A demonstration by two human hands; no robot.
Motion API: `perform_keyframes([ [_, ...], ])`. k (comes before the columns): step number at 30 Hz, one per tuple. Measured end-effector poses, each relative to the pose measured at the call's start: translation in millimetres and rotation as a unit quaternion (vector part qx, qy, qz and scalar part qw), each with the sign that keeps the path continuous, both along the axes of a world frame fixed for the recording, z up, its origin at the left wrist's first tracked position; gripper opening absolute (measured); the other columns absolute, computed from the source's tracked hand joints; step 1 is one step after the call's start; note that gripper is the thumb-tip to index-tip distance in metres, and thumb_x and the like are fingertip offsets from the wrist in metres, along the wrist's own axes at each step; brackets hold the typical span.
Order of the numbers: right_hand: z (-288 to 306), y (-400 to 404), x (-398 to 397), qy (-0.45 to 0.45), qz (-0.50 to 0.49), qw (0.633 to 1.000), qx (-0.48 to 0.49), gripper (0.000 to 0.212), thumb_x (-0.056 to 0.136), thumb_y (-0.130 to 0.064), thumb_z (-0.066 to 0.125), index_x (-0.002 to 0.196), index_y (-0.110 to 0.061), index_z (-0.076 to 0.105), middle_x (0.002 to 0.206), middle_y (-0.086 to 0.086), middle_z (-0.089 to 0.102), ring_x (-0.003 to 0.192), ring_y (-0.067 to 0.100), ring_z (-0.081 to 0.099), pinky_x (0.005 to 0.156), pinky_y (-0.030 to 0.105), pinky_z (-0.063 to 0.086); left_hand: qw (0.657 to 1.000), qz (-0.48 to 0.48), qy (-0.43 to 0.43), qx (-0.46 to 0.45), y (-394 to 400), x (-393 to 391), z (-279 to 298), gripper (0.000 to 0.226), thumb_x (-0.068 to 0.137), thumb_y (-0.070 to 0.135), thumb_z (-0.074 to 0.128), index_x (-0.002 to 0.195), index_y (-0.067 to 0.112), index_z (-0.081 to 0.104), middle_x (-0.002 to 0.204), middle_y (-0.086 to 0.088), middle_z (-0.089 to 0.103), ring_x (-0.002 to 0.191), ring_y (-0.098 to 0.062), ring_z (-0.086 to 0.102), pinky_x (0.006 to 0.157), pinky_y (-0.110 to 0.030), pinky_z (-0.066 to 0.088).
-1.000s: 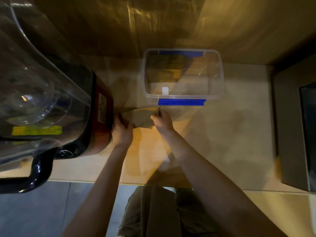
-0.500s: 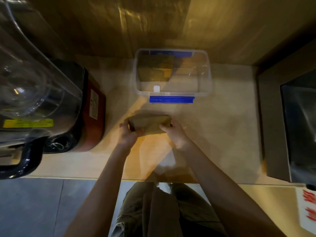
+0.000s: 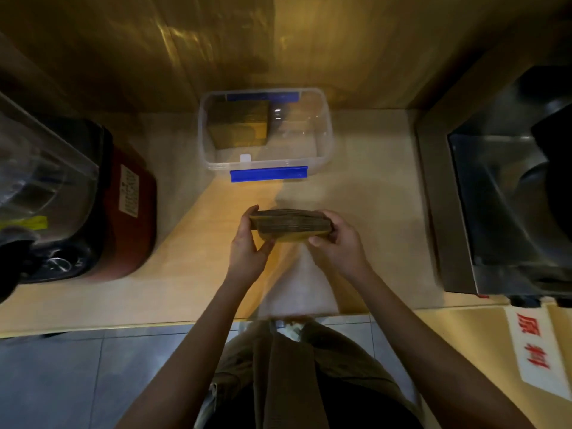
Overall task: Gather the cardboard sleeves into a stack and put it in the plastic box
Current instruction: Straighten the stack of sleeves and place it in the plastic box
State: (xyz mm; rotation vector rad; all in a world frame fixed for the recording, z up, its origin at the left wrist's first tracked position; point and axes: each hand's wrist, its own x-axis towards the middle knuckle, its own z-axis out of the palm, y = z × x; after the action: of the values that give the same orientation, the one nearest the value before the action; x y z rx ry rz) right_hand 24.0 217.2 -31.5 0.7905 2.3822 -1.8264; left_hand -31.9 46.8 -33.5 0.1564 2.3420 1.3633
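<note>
A stack of brown cardboard sleeves [image 3: 291,226] is held on edge just above the wooden counter, squeezed between both hands. My left hand [image 3: 249,247] grips its left end and my right hand [image 3: 335,243] grips its right end. The clear plastic box [image 3: 325,150] with blue clips stands open farther back on the counter, apart from the stack. Another stack of sleeves [image 3: 238,125] stands inside its left half; the right half holds nothing.
A red and black blender base with a clear jar [image 3: 93,196] stands at the left. A steel machine [image 3: 501,196] fills the right side. A wooden wall panel rises behind the box. The counter's front edge [image 3: 123,326] runs below my wrists.
Both hands have drawn the sleeves back from beside the blender, away from the box, and squared them into a compact stack turned on edge.
</note>
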Motion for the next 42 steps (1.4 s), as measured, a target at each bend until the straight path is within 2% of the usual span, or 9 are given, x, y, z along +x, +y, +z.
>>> perform_keyframes([
  [3, -4.0, -6.7, 13.9, -0.006, -0.012, 1.000, 0.007, 0.064, 0.077, 0.005, 0.063, 0.134, -0.008, 0.040, 0.127, 0.002, 0.051, 0.118, 0.010, 0.045, 0.090, 0.001, 0.036, 1.000, 0.009, -0.025, -0.005, 8.6, 8.5, -8.5, 0.075, 0.078, 0.003, 0.061, 0.140, 0.016, 0.023, 0.142, -0.011, 0.042, 0.131, -0.023, 0.040, 0.101, -0.021, 0.031],
  [7, -16.0, -11.9, 23.5, -0.036, -0.020, 0.999, 0.000, 0.065, 0.084, 0.000, 0.056, 0.141, -0.013, 0.029, 0.141, 0.006, 0.044, 0.125, 0.006, 0.038, 0.094, 0.008, 0.029, 0.998, 0.030, -0.057, 0.005, 17.3, 19.0, -16.1, 0.077, 0.077, -0.002, 0.060, 0.141, 0.016, 0.022, 0.143, -0.011, 0.040, 0.132, -0.025, 0.040, 0.108, -0.036, 0.036],
  [10, -20.9, -13.8, 24.4, -0.038, -0.035, 0.999, 0.005, 0.059, 0.084, 0.004, 0.053, 0.138, -0.012, 0.034, 0.139, 0.009, 0.047, 0.127, 0.017, 0.044, 0.094, 0.010, 0.032, 0.996, 0.053, -0.067, 0.024, 22.4, 24.1, -16.8, 0.073, 0.078, -0.004, 0.057, 0.140, 0.015, 0.024, 0.143, -0.011, 0.041, 0.130, -0.026, 0.042, 0.105, -0.033, 0.038],
  [14, -19.4, -13.0, 23.9, -0.034, -0.018, 0.999, 0.007, 0.062, 0.085, 0.007, 0.051, 0.139, -0.012, 0.030, 0.138, 0.011, 0.048, 0.121, 0.011, 0.044, 0.098, 0.017, 0.035, 0.995, 0.082, -0.046, 0.014, 22.9, 27.3, -13.8, 0.069, 0.081, -0.002, 0.055, 0.141, 0.015, 0.025, 0.142, -0.010, 0.043, 0.130, -0.024, 0.043, 0.102, -0.027, 0.035],
  [22, -24.5, -12.2, 23.8, -0.072, 0.027, 0.997, -0.001, 0.066, 0.087, 0.003, 0.049, 0.144, -0.011, 0.018, 0.139, 0.014, 0.045, 0.124, 0.021, 0.046, 0.095, 0.021, 0.035, 0.984, 0.138, -0.100, 0.047, 26.4, 36.2, -14.8, 0.068, 0.084, -0.005, 0.050, 0.143, 0.017, 0.023, 0.145, -0.011, 0.040, 0.132, -0.025, 0.041, 0.109, -0.041, 0.036],
  [28, -23.4, -15.5, 28.0, -0.072, 0.031, 0.996, 0.037, 0.065, 0.090, -0.004, 0.047, 0.145, -0.014, 0.013, 0.133, 0.013, 0.051, 0.118, 0.025, 0.052, 0.090, 0.025, 0.041, 0.991, 0.102, -0.089, 0.007, 16.0, 30.6, -15.3, 0.064, 0.084, -0.001, 0.052, 0.142, 0.014, 0.027, 0.141, -0.016, 0.046, 0.126, -0.027, 0.047, 0.106, -0.039, 0.040],
  [35, -14.3, -2.2, 17.5, -0.095, 0.098, 0.983, 0.124, 0.045, 0.088, -0.007, 0.050, 0.129, -0.014, 0.035, 0.119, 0.014, 0.060, 0.106, 0.029, 0.057, 0.080, 0.032, 0.045, 0.996, 0.019, -0.034, -0.081, 8.2, 14.7, -9.0, 0.048, 0.085, 0.007, 0.054, 0.131, 0.009, 0.043, 0.125, -0.016, 0.060, 0.114, -0.028, 0.056, 0.089, -0.028, 0.043],
  [39, -1.7, 9.6, 5.0, -0.090, 0.147, 0.973, 0.153, 0.038, 0.084, -0.009, 0.056, 0.119, -0.010, 0.043, 0.112, 0.016, 0.062, 0.103, 0.030, 0.058, 0.069, 0.023, 0.036, 0.996, -0.020, 0.007, -0.087, 0.8, 0.5, 6.5, 0.038, 0.078, 0.005, 0.063, 0.115, 0.007, 0.057, 0.113, -0.013, 0.067, 0.108, -0.024, 0.061, 0.086, -0.019, 0.041],
  [42, 12.9, 15.7, -12.2, -0.069, 0.193, 0.963, 0.176, 0.054, 0.083, -0.012, 0.058, 0.132, -0.009, 0.036, 0.127, 0.016, 0.055, 0.115, 0.030, 0.053, 0.087, 0.027, 0.040, 0.993, -0.065, 0.001, -0.096, -7.5, -21.2, 21.5, 0.040, 0.077, 0.011, 0.067, 0.115, 0.008, 0.057, 0.113, -0.010, 0.066, 0.104, -0.018, 0.061, 0.087, -0.019, 0.044],
])
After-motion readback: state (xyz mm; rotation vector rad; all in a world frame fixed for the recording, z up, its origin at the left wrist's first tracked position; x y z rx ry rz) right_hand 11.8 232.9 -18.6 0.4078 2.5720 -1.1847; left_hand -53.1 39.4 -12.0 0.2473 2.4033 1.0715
